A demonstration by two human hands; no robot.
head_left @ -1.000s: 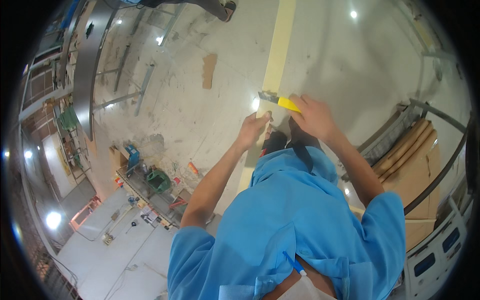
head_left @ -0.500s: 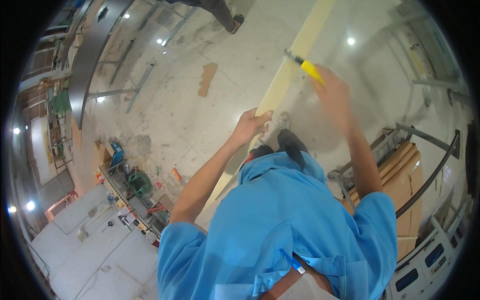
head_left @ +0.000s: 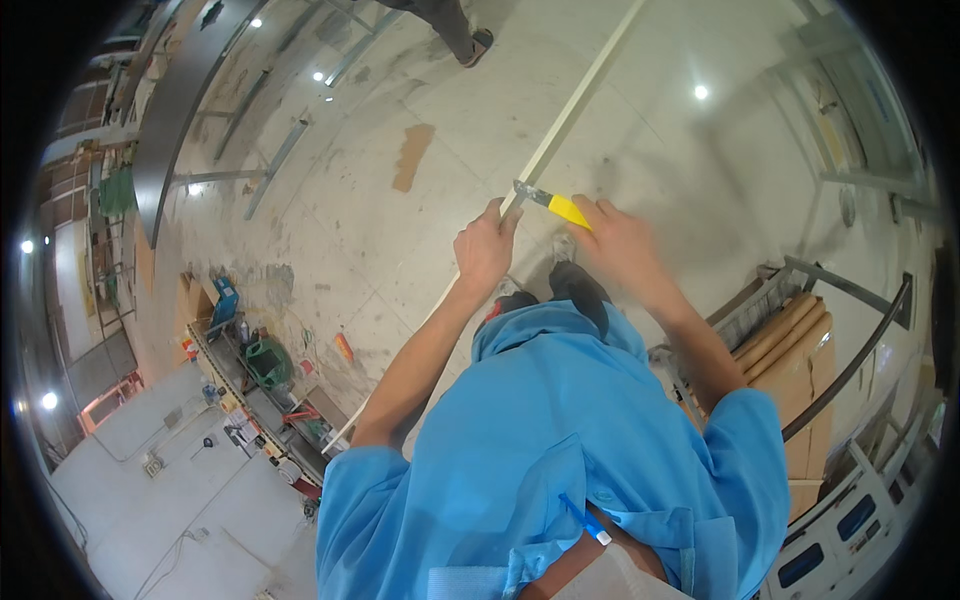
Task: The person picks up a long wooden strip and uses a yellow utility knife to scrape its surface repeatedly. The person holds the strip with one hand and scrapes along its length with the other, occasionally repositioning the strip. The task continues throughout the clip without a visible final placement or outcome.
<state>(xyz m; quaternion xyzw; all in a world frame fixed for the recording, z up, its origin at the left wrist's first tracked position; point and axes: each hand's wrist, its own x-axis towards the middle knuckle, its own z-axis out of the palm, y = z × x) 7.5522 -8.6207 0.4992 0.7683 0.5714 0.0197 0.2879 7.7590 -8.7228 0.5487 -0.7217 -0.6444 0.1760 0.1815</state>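
Note:
A long pale cream strip runs from the top of the view down past my left side, its narrow edge facing up. My left hand is closed around it in front of my body. In my right hand is a yellow-handled scraper, its grey blade pointing left. The blade's tip meets the strip just beyond my left fingers. How firmly it presses there I cannot tell.
A cardboard scrap and metal bars lie on the floor ahead. Another person's foot stands at the top. To my right is a metal rack with wrapped brown bundles. A grey worktable stands at lower left.
The strip has turned from its broad face to its narrow edge. My right hand has brought the scraper down and left, nearer my left hand, which has shifted slightly left.

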